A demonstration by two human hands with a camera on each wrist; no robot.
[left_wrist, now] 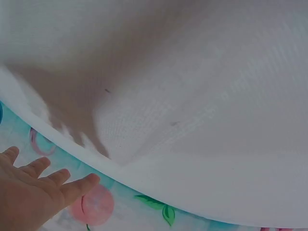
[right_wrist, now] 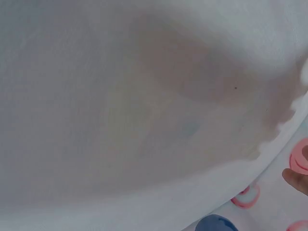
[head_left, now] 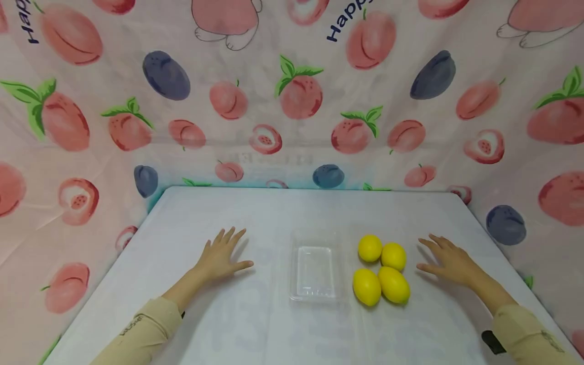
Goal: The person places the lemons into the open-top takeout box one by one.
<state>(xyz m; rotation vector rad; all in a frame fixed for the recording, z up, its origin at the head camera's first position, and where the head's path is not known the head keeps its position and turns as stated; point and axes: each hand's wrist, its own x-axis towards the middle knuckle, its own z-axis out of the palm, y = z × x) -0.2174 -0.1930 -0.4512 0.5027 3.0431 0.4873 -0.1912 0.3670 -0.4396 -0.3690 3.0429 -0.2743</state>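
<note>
While both bare hands hang spread over a white table (head_left: 246,213), the head view shows the left hand (head_left: 221,257), fingers and thumb wide and holding nothing, to the left of a clear plastic container (head_left: 316,271), and the right hand (head_left: 449,261), likewise fanned and holding nothing, near four yellow lemons (head_left: 394,285). The lemons sit clustered just to the container's right, all outside it. Their rounded sides could let one roll if a fingertip nudged it, and, packed so close, a knocked lemon might shove its neighbors. The container, apparently thin and light, could skid or tip if bumped; its see-through rim, faint against the white, is easy to misjudge. In the left wrist view, the left hand's separated fingers show against fruit-print cloth (left_wrist: 126,211) past the table's edge, with neither lemons nor container in frame, so a slip might go unnoticed there. In the right wrist view, little more than fingertips show at the margin; their spread cannot be told, and a loose grip could likewise escape that camera.
</note>
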